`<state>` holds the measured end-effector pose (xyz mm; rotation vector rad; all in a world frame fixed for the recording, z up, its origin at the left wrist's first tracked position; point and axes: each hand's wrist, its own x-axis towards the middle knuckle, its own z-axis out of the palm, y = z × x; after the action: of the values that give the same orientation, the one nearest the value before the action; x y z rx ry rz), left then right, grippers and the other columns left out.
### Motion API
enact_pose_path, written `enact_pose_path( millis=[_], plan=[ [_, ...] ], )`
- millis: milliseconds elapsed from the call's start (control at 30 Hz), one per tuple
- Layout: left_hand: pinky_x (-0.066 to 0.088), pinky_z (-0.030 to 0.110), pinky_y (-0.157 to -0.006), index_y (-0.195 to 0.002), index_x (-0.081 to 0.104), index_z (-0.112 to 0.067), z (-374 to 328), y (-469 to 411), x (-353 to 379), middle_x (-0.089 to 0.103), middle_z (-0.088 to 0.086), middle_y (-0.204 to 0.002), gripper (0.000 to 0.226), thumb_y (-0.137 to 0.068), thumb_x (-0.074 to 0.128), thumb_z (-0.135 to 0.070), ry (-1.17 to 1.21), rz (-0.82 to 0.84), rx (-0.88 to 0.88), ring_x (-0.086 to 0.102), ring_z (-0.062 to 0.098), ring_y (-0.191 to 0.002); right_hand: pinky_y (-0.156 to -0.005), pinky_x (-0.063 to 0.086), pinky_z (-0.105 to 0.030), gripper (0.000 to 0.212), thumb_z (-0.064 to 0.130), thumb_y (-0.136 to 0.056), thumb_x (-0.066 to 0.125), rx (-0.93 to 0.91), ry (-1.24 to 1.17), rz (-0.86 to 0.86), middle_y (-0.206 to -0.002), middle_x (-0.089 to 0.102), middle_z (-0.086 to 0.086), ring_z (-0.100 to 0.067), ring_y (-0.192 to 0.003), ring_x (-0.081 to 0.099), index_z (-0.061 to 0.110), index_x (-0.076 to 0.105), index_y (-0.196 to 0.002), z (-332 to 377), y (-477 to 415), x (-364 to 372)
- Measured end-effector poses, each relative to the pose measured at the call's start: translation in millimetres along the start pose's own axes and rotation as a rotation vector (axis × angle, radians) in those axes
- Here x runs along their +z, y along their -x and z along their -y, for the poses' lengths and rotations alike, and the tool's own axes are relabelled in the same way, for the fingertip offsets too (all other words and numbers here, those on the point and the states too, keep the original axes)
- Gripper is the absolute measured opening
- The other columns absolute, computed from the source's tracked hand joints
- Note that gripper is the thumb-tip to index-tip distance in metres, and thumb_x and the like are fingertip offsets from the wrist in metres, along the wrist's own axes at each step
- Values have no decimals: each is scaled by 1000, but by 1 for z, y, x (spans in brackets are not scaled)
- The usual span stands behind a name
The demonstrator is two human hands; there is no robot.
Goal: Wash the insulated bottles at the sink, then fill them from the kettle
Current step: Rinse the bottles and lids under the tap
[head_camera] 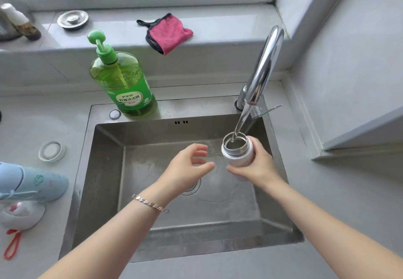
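Blue bottle (32, 182), left edge: lies on its side on the counter, well apart from the basin; not yet washed, I'd guess.
Dish soap (124, 82), upper left of centre: stands on the back ledge of the sink (106, 180).
Left hand (187, 165), centre: hovers over the basin, fingers apart and loosely bent, holding nothing.
White bottle (238, 151), right of centre: upright over the sink, open mouth catching the stream from the tap (265, 64).
Right hand (259, 165): fingers and thumb wrapped round the bottle's body, below the neck.
Handling: stiff, steel-lined, likely slick when wet and heavier once full; a full wrap round the body looks safest, with the free hand ready beneath.
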<state>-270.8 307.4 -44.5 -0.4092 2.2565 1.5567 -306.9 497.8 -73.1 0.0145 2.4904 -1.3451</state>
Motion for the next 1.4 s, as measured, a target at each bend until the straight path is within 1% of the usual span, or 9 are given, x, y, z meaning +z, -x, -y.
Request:
enact_pose_path(
  millis=[400, 667, 800, 867, 1000, 1133, 1233, 1333, 1400],
  plan=[
    [46, 15, -68, -109, 51, -33, 8, 6, -7, 60, -8, -112, 30, -84, 65, -24, -94, -16, -44, 61, -5, -88, -80, 39, -4, 73, 16, -53, 89, -35, -185, -120, -102, 59, 23, -1, -96, 56, 34, 48, -111, -7, -9, 20],
    [46, 19, -79, -116, 53, -28, -20, -2, 6, 58, -9, -115, 38, -81, 68, -32, -182, -34, 21, 61, 4, -93, -80, 39, -4, 72, 17, -53, 89, -74, -147, -96, -100, 60, 24, 4, -93, 56, 46, 46, -103, -4, -5, 11],
    [39, 19, -84, -133, 41, -26, -43, -13, 24, 50, -10, -119, 70, -73, 71, -45, -257, -40, 101, 53, 8, -105, -86, 39, -19, 68, 25, -55, 84, -167, 29, -85, -105, 62, 15, -7, -100, 54, 33, 54, -115, 8, -3, 13],
    [38, 17, -81, -129, 44, -27, -49, -16, 36, 51, -10, -116, 60, -76, 68, -45, -268, -48, 120, 52, 8, -107, -91, 34, -20, 76, 30, -54, 82, -270, 184, -57, -111, 60, 13, -9, -105, 51, 29, 51, -124, 13, 0, 12],
    [56, 25, -60, -107, 57, -25, -41, -9, 37, 57, -3, -100, 24, -84, 64, -31, 57, -94, 57, 59, 12, -86, -98, 39, -26, 88, 41, -54, 84, 10, -243, 65, -126, 42, 16, -6, -118, 43, 48, 36, -128, 6, 19, -6],
    [58, 36, -57, -106, 60, -21, -33, 10, 29, 57, 6, -104, 17, -89, 59, -25, 453, -46, -44, 63, 20, -81, -75, 54, -35, 46, 56, -79, 51, 297, -854, 53, -123, 57, -6, -19, -99, 62, 42, 43, -122, 16, 33, -10],
    [51, 33, -68, -107, 62, -33, -16, 16, 16, 62, 3, -111, 28, -81, 55, -41, 575, -163, -96, 62, 17, -87, -63, 55, -29, 42, 50, -80, 58, 195, -780, 1, -112, 60, -4, -14, -90, 64, 36, 49, -118, 40, 41, 17],
    [47, 39, -86, -116, 62, -36, -10, 18, 12, 64, 1, -117, 38, -90, 41, -53, 715, -245, -160, 63, 19, -96, -73, 56, -29, 58, 59, -58, 58, 131, -670, -71, -112, 60, 4, -12, -96, 63, 41, 53, -113, 53, 46, 27],
    [46, 36, -87, -104, 67, -41, -16, 21, 27, 72, -7, -98, 38, -96, 30, -49, 660, -187, -132, 65, 12, -88, -69, 56, -31, 54, 59, -54, 57, 161, -710, -172, -111, 63, -1, -16, -95, 64, 43, 59, -106, 49, 43, 11]
  ],
)
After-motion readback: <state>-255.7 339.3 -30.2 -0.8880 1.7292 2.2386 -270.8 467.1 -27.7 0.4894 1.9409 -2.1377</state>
